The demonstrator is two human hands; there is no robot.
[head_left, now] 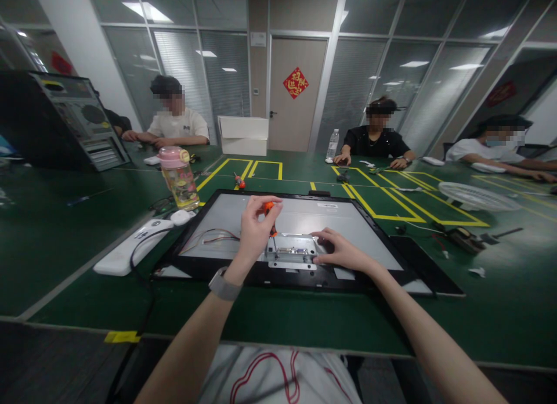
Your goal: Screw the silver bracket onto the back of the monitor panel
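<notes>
Liquid [186,192] sits in the pink-lidded bottle [177,175] near the panel [304,212].

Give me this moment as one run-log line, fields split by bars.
left hand: grips orange-handled screwdriver, shaft down at metal bracket | right hand: holds bracket's right end | bracket: on flat panel | panel: lying on green table

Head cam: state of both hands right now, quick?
Left hand: closed on an orange-handled screwdriver.
Right hand: part-open, thumb and fingers at the metal bracket's end; can't tell if gripping.
</notes>
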